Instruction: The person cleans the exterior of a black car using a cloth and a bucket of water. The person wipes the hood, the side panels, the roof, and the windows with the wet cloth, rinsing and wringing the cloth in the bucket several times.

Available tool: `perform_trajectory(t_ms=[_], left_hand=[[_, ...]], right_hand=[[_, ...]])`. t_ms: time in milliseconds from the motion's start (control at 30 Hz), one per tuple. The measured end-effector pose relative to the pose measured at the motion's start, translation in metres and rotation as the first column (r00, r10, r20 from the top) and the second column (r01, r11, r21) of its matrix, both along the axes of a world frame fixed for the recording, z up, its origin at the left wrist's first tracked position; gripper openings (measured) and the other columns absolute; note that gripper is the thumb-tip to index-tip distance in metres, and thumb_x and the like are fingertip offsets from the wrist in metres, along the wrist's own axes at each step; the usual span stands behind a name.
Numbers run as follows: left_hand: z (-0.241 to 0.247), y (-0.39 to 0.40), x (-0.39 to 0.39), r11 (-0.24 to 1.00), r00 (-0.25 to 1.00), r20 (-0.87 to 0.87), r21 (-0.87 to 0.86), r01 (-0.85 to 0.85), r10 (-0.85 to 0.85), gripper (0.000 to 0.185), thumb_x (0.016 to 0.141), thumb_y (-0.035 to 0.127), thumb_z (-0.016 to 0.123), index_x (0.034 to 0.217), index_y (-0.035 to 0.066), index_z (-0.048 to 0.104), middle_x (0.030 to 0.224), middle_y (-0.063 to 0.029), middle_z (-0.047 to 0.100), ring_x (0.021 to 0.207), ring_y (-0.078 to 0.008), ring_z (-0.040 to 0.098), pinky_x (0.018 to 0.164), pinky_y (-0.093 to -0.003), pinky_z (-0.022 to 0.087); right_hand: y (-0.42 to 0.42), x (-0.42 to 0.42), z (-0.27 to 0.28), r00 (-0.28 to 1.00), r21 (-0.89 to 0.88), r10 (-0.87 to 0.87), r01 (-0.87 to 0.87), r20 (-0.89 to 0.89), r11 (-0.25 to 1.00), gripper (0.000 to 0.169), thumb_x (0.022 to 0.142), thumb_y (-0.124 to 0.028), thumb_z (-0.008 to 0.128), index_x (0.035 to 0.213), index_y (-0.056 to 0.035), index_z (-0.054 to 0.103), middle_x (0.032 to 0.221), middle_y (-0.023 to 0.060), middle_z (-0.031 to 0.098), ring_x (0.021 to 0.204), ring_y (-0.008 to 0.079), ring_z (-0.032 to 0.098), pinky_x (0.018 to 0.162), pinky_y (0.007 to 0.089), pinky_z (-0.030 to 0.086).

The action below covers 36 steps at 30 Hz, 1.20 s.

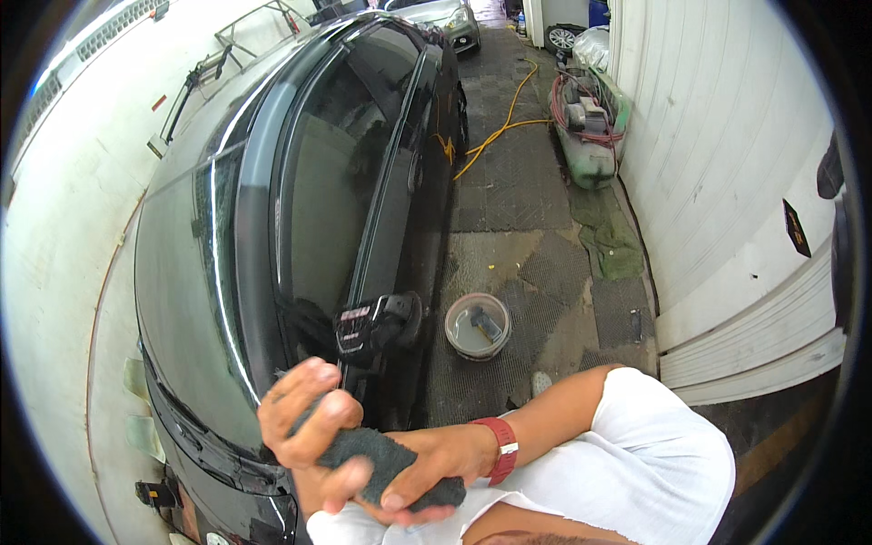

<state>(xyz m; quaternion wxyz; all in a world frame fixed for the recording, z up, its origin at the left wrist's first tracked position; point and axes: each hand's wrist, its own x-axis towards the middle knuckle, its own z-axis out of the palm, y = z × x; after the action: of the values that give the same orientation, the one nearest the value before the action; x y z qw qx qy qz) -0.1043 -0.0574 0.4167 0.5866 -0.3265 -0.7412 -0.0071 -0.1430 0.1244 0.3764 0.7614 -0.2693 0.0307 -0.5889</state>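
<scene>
A dark grey cloth (pixel 378 446), folded or bunched, is held between my two hands in front of my body. My left hand (pixel 306 415) grips its left end, with some fingers blurred. From the right, my right hand (pixel 439 453) clasps the cloth with the thumb on top; a red wristband (pixel 501 449) circles that wrist. Both hands are beside the front corner of a black car (pixel 381 252), near its side mirror (pixel 375 327). The car's windshield (pixel 184 340) lies to the left. My palms and part of the cloth are hidden.
A clear round bucket (pixel 478 354) on the tiled floor holds cloudy water and a small tool. A green air compressor (pixel 593 167) with red hose stands by the right wall (pixel 722 170). A yellow hose (pixel 504 126) crosses the floor. A green cloth (pixel 613 238) lies nearby.
</scene>
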Motion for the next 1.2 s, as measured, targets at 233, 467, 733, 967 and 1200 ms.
perform_trajectory(t_ms=[233, 467, 733, 967, 1200], left_hand=[[-0.055, 0.011, -0.065, 0.849, 0.797, 0.487, -0.524, -0.061, 0.357, 0.045, 0.091, 0.025, 0.075, 0.136, 0.021, 0.071, 0.117, -0.0018, 0.072, 0.074, -0.0133, 0.062, 0.06, -0.0246, 0.053], [-0.167, 0.029, -0.146, 0.721, 0.174, 0.703, -0.645, -0.252, 0.69, 0.037, 0.085, 0.014, 0.078, 0.121, 0.012, 0.074, 0.099, -0.0091, 0.073, 0.081, -0.0273, 0.077, 0.068, -0.0378, 0.064], [-0.217, 0.029, -0.23, 0.548, -0.204, 0.72, -0.652, -0.524, 0.663, 0.021, 0.083, 0.005, 0.078, 0.103, 0.009, 0.081, 0.098, -0.0182, 0.08, 0.094, -0.0359, 0.081, 0.084, -0.0475, 0.066], [-0.198, 0.04, -0.262, 0.438, -0.344, 0.788, -0.583, -0.685, 0.511, 0.022, 0.082, 0.01, 0.084, 0.104, 0.007, 0.082, 0.107, -0.0199, 0.082, 0.106, -0.0365, 0.08, 0.092, -0.0466, 0.065], [-0.183, 0.063, -0.263, 0.349, -0.05, 0.787, 0.215, -0.912, -0.615, 0.078, 0.095, 0.03, 0.085, 0.161, 0.01, 0.047, 0.143, -0.0212, 0.069, 0.119, -0.0287, 0.075, 0.095, -0.0398, 0.062]], right_hand=[[0.031, -0.113, -0.091, 0.872, 0.19, -0.088, 0.202, -0.481, 0.961, 0.05, 0.099, -0.024, 0.085, 0.137, -0.0045, 0.059, 0.072, -0.0055, 0.052, 0.052, 0.0056, 0.05, 0.047, 0.024, 0.038], [0.002, -0.212, -0.212, 0.336, 0.062, -0.16, 0.563, -0.928, 0.824, 0.036, 0.087, -0.02, 0.084, 0.114, 0.0003, 0.07, 0.078, 0.0107, 0.07, 0.065, 0.0207, 0.068, 0.061, 0.0367, 0.053], [-0.035, -0.279, -0.268, -0.405, -0.456, -0.236, 0.625, -0.883, 0.634, 0.051, 0.082, -0.027, 0.085, 0.125, -0.0047, 0.068, 0.106, 0.0274, 0.079, 0.103, 0.0487, 0.075, 0.091, 0.057, 0.062], [-0.037, -0.326, -0.24, -0.622, -0.615, -0.281, 0.42, -0.731, 0.667, 0.047, 0.081, -0.023, 0.086, 0.119, -0.0052, 0.065, 0.095, 0.0226, 0.079, 0.089, 0.0444, 0.078, 0.077, 0.0568, 0.062], [0.016, -0.362, -0.256, -0.739, -0.748, -0.27, 0.445, -0.617, 0.492, 0.035, 0.08, -0.015, 0.082, 0.112, -0.0083, 0.068, 0.095, 0.0163, 0.078, 0.089, 0.0397, 0.077, 0.078, 0.054, 0.06]])
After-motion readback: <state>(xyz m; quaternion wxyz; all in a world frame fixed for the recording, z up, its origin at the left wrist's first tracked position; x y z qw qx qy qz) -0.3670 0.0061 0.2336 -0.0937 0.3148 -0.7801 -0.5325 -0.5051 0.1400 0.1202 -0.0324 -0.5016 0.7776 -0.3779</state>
